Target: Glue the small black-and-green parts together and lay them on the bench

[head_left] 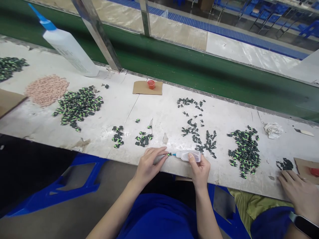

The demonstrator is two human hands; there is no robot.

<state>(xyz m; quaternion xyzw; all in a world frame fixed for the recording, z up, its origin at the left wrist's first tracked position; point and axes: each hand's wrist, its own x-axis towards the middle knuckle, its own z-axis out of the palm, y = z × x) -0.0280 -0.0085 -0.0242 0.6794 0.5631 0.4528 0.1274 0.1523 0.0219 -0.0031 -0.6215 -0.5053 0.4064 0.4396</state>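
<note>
Near the table's front edge, my left hand [149,162] pinches a small black-and-green part [169,154] between thumb and fingertips. My right hand [200,169] grips a small clear squeeze bottle [184,155] lying sideways, its blue needle tip pointing left at the part and appearing to touch it. Just beyond my left hand lie two small clusters of black-and-green parts [144,139]. Past the bottle are scattered thin black pieces [193,129]. What the parts are is too small to tell.
A large white bottle [71,51], a pile of pink pieces [47,89] and a black-and-green heap [78,106] stand left. A red cup [151,84] sits on cardboard [139,88]. Rightward lie another heap [245,151], crumpled tissue [273,130] and a co-worker's hand [297,189]. A green belt [174,63] runs behind.
</note>
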